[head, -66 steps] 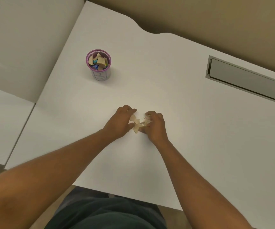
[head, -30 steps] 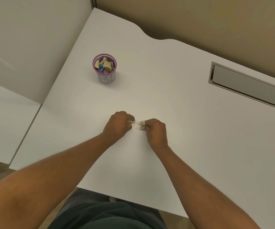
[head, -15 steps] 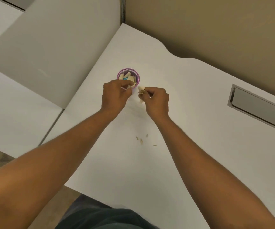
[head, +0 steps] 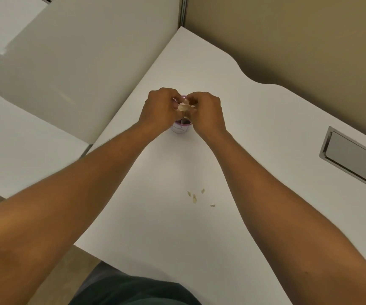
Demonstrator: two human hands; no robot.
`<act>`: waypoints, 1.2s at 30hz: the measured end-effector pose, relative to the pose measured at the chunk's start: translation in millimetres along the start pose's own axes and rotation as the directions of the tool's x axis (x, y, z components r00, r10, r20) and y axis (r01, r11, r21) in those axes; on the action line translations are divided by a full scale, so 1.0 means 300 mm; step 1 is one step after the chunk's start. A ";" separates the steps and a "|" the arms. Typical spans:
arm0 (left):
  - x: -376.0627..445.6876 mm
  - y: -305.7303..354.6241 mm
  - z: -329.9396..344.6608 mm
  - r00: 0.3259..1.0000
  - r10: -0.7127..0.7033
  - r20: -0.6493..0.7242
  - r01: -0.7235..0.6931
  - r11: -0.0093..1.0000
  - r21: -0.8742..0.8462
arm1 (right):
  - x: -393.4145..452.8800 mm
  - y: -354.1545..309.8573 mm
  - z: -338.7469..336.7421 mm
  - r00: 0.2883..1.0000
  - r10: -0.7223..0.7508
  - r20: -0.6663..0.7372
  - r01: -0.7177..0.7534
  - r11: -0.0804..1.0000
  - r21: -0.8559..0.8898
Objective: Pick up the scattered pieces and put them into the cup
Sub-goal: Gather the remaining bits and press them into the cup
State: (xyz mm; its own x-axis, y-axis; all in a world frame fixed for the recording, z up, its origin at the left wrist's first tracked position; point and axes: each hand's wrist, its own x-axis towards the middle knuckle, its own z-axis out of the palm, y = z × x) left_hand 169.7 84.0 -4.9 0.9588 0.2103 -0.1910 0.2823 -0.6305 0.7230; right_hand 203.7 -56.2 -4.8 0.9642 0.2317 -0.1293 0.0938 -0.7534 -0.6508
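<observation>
Hovering side by side, the left hand (head: 160, 108) and right hand (head: 206, 113) pinch pale tan pieces (head: 184, 107) in curled fingers directly above the purple-rimmed white cup (head: 181, 128) on the white desk (head: 265, 128), equally near.

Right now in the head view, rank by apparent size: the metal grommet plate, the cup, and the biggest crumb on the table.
1. metal grommet plate, cut off by the frame edge
2. cup, mostly hidden by both hands
3. biggest crumb
</observation>
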 end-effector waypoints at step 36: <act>-0.033 -0.102 0.034 0.977 0.158 -0.141 -0.156 0.987 0.027 | 0.029 0.064 -0.049 1.000 0.003 -0.016 -0.002 0.999 0.041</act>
State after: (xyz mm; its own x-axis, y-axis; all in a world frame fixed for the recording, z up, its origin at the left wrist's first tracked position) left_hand 151.9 93.6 -31.8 0.9773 0.2108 0.0214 0.1297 -0.6754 0.7259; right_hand 217.7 -77.7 -7.3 0.9683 0.2195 -0.1189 0.0814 -0.7279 -0.6808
